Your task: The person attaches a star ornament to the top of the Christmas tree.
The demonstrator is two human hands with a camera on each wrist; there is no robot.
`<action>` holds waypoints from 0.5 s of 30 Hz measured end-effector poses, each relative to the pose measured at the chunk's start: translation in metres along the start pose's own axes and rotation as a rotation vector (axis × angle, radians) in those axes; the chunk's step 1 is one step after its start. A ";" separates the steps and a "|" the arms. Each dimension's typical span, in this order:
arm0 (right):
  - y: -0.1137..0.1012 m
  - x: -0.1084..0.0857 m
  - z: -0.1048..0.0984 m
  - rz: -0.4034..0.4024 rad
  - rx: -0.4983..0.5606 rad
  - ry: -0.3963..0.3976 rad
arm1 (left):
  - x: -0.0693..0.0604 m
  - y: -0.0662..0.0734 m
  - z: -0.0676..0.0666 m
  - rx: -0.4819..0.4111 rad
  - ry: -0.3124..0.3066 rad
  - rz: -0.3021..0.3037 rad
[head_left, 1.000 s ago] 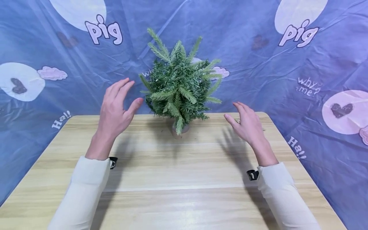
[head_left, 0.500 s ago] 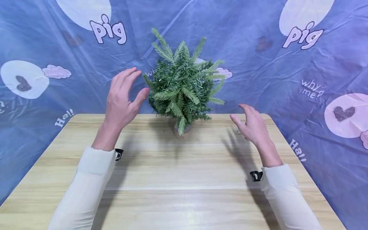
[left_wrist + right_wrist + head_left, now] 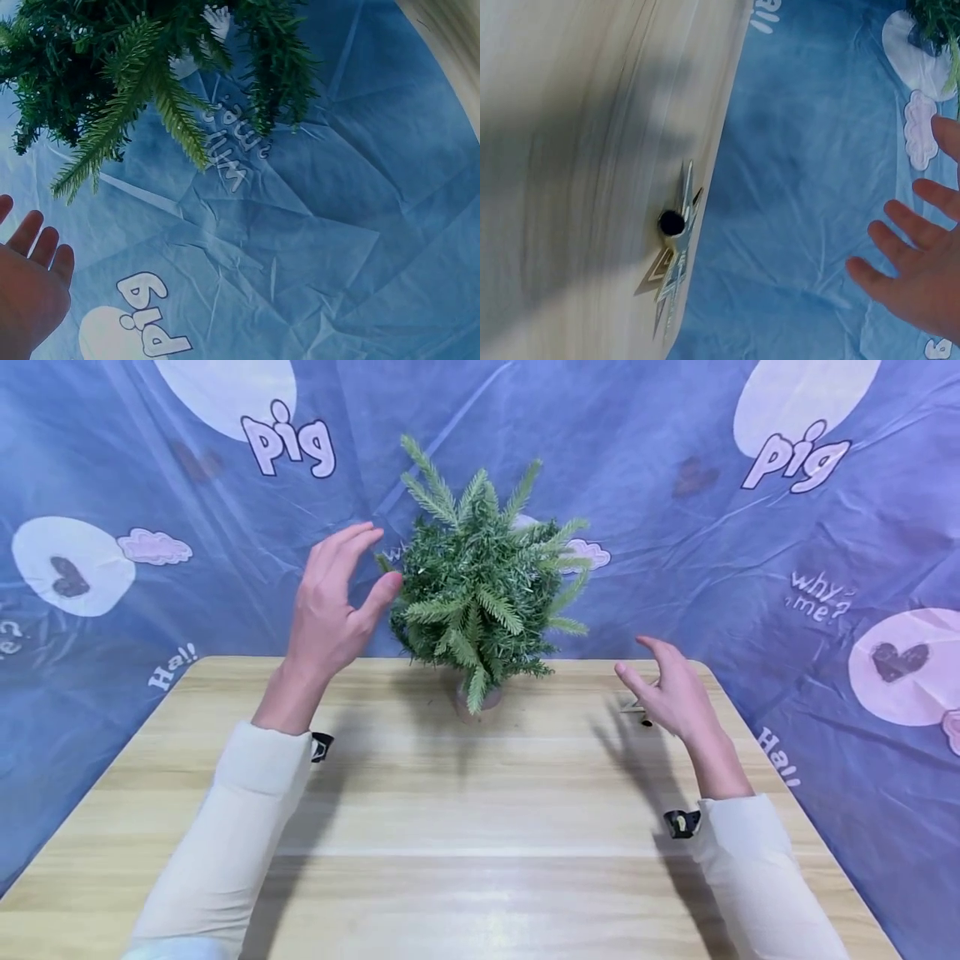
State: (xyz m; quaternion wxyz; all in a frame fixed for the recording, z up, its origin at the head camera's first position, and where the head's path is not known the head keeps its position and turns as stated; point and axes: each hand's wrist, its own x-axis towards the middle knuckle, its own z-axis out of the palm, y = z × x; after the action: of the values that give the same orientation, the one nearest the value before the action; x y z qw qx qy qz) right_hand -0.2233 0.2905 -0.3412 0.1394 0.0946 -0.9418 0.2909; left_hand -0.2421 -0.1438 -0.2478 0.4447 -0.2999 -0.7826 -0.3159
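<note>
A small green artificial tree (image 3: 480,585) stands upright on a round base (image 3: 478,702) near the table's back edge. My left hand (image 3: 330,602) is raised just left of its branches, fingers spread loosely, holding nothing. In the left wrist view the left hand (image 3: 34,285) sits below the tree's branches (image 3: 135,82). To the right, my right hand (image 3: 675,693) hovers with fingers extended and nothing in them. Partly hidden behind it lies a metallic star-shaped ornament (image 3: 647,721), shown in the right wrist view as a pointed gold star (image 3: 676,247) with a dark round opening, beside the right hand (image 3: 915,255).
The wooden table (image 3: 480,810) has its back edge against a blue printed cloth (image 3: 637,427). Shadows of both arms fall across the tabletop. A black wrist strap piece (image 3: 321,747) shows at the left cuff, another (image 3: 681,824) at the right.
My left hand has moved up and right, closer to the branches. The right hand has drifted slightly right and down, uncovering part of the star. In the picture, the tree has shifted slightly right with the background.
</note>
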 end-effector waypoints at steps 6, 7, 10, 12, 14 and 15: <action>0.006 0.000 -0.001 -0.001 0.016 -0.018 | 0.007 0.000 0.003 -0.053 -0.015 -0.027; 0.007 0.000 -0.001 0.001 0.013 -0.020 | 0.008 0.000 0.003 -0.058 -0.022 -0.032; 0.008 -0.001 -0.001 0.009 0.010 -0.029 | 0.010 0.000 0.005 -0.071 -0.045 -0.042; 0.009 -0.001 -0.001 0.012 0.009 -0.031 | 0.012 0.001 0.006 -0.078 -0.067 -0.051; 0.010 -0.001 -0.001 0.016 0.009 -0.036 | 0.013 0.001 0.007 -0.082 -0.099 -0.073; 0.010 0.000 -0.001 0.019 0.010 -0.040 | 0.014 0.001 0.007 -0.087 -0.122 -0.093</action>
State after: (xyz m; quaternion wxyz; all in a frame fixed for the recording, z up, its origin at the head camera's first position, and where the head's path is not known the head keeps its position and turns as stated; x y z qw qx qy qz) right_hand -0.2254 0.2995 -0.3458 0.1174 0.0919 -0.9438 0.2951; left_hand -0.2510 -0.1352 -0.2384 0.3677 -0.3008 -0.8069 -0.3510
